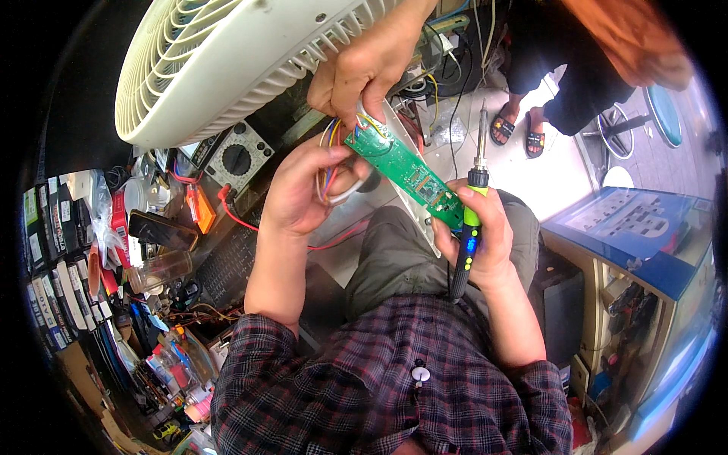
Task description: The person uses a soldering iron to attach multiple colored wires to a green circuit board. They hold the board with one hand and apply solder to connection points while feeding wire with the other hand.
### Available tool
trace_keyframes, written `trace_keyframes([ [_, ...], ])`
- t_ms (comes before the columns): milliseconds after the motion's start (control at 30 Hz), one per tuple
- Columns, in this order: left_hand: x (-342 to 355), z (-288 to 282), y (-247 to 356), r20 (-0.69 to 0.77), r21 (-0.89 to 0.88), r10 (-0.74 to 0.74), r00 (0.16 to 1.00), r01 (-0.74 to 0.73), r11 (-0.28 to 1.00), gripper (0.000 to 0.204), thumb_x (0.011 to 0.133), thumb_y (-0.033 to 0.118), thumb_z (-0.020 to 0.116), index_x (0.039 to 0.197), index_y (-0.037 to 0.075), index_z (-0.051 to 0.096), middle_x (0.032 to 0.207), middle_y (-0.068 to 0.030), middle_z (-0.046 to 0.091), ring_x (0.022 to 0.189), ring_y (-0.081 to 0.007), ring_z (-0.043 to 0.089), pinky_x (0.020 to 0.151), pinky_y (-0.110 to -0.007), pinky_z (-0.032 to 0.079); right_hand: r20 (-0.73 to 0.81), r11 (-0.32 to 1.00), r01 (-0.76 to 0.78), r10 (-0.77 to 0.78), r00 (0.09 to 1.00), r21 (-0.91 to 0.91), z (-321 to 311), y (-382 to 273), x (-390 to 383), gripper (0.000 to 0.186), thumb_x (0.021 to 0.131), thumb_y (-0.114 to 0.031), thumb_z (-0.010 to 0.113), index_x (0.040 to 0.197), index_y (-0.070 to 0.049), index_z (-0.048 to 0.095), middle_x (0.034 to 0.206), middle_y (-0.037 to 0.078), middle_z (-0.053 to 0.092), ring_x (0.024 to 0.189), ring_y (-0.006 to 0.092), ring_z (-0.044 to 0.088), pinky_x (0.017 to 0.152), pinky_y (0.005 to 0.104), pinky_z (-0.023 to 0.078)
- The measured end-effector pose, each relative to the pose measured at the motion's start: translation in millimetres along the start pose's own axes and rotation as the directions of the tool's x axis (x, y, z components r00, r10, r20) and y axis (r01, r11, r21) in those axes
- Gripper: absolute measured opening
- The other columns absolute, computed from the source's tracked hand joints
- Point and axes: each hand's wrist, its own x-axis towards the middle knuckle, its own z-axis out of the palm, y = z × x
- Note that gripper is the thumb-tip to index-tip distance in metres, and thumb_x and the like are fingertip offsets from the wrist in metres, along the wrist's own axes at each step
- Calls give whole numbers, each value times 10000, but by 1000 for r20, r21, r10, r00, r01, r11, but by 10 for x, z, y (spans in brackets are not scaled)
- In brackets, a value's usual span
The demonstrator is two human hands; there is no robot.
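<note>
My left hand point(299, 189) is closed around a loop of coloured wires point(328, 159) and white cable, beside the upper end of a long green circuit board point(406, 171). My right hand point(485, 235) grips a black and green soldering iron point(472, 235), tip pointing up, and also holds the board's lower end. A narrow white plastic piece point(396, 114) lies behind the board, partly hidden. Another person's hand point(364, 72) reaches from the top to the board's upper end, where wires meet it; whether it grips the board is unclear.
A white fan point(205, 61) fills the upper left. A multimeter point(235, 159), phone point(163, 231) and cluttered tools and boxes crowd the left bench. Another person's sandalled feet point(504, 129) stand upper right, near a stool point(661, 114). A blue-topped cabinet point(622, 235) is at right.
</note>
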Motion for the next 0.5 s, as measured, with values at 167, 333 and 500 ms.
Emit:
trace_keyframes([
  [167, -36, 169, 13, -93, 389, 135, 986, -89, 917, 365, 864, 51, 668, 1205, -17, 558, 917, -11, 600, 705, -58, 553, 622, -183, 422, 9, 1000, -5, 5, 1000, -18, 5, 4, 6, 730, 675, 29, 801, 1321, -66, 477, 1028, 176, 655, 803, 332, 621, 691, 401, 516],
  [333, -95, 189, -140, -89, 806, 481, 872, -221, 549, 583, 821, 83, 776, 1305, -26, 471, 980, -38, 582, 882, -100, 606, 764, -229, 498, 36, 999, -21, 22, 999, -44, -17, -16, 36, 717, 672, -2, 818, 1309, -58, 493, 1042, 180, 652, 816, 344, 621, 715, 413, 509],
  [500, -192, 293, -126, -144, 822, 534, 833, -200, 533, 711, 822, 89, 786, 1390, -32, 376, 967, -33, 545, 875, -94, 556, 771, -225, 477, 50, 999, -13, 15, 999, -50, -38, -24, 60, 723, 673, -48, 842, 1307, -56, 495, 1069, 178, 652, 866, 361, 628, 767, 433, 509],
])
